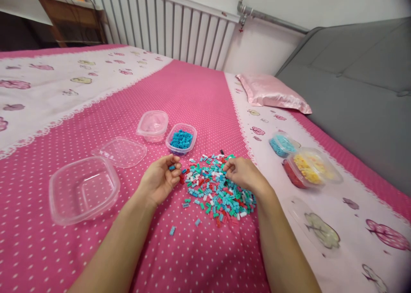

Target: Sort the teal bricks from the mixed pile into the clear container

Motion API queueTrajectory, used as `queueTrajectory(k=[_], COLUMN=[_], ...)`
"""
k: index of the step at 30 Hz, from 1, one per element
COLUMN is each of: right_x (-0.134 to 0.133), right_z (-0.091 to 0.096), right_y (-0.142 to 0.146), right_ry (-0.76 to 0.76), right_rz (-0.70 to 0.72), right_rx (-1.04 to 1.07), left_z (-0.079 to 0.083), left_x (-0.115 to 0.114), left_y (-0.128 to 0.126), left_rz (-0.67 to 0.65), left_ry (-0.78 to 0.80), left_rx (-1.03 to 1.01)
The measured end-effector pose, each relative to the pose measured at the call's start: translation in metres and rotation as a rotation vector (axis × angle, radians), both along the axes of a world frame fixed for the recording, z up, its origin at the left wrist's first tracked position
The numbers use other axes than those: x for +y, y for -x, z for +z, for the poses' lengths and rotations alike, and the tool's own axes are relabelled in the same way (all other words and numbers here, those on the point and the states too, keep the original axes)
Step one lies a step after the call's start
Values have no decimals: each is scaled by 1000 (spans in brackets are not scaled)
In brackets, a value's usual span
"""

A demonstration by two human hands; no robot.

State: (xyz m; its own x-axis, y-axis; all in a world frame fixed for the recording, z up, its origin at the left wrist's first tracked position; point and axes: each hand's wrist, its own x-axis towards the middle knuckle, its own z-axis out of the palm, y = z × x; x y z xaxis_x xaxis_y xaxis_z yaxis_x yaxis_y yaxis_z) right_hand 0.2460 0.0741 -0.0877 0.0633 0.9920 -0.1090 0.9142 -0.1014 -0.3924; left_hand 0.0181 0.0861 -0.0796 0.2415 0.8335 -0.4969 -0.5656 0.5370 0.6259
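A mixed heap of small toy building bricks, in teal, green, red, white and pink, lies on the pink dotted bedspread. My left hand is palm up at the heap's left edge, its fingers curled around blue bricks. On the heap's right side rests my right hand, fingertips pinched together among the bricks; whatever they grip is hidden. Just beyond my left hand stands a small clear tub of blue bricks.
Left are a large clear container, a transparent lid and a small clear tub. Tubs of light blue bricks and yellow bricks stand right, the yellow one above red bricks. A pink pillow lies farther back.
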Motion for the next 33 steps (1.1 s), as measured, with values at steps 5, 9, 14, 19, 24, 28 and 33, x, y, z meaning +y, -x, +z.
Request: queueTrajectory(k=[5, 9, 14, 19, 24, 28, 33], right_x=[-2, -2, -11, -22, -17, -12, -8], right_z=[6, 10, 24, 35, 29, 18, 10], right_y=[-3, -3, 18, 37, 21, 7, 11], right_ry=[-94, -177, -344, -523, -501, -208, 15], right_rz=[-36, -52, 56, 181, 8, 16, -2], right_rx=[64, 181, 445, 647, 512, 213, -9], left_z=[0, -2, -3, -2, 0, -1, 1], left_x=[-1, -1, -4, -7, -7, -5, -5], left_y=[-2, -3, -6, -10, -11, -9, -9], left_rz=[5, -40, -165, -252, -152, -87, -58], left_ry=[41, 68, 96, 113, 121, 96, 95], left_rx=[-28, -65, -160, -226, -198, -152, -126])
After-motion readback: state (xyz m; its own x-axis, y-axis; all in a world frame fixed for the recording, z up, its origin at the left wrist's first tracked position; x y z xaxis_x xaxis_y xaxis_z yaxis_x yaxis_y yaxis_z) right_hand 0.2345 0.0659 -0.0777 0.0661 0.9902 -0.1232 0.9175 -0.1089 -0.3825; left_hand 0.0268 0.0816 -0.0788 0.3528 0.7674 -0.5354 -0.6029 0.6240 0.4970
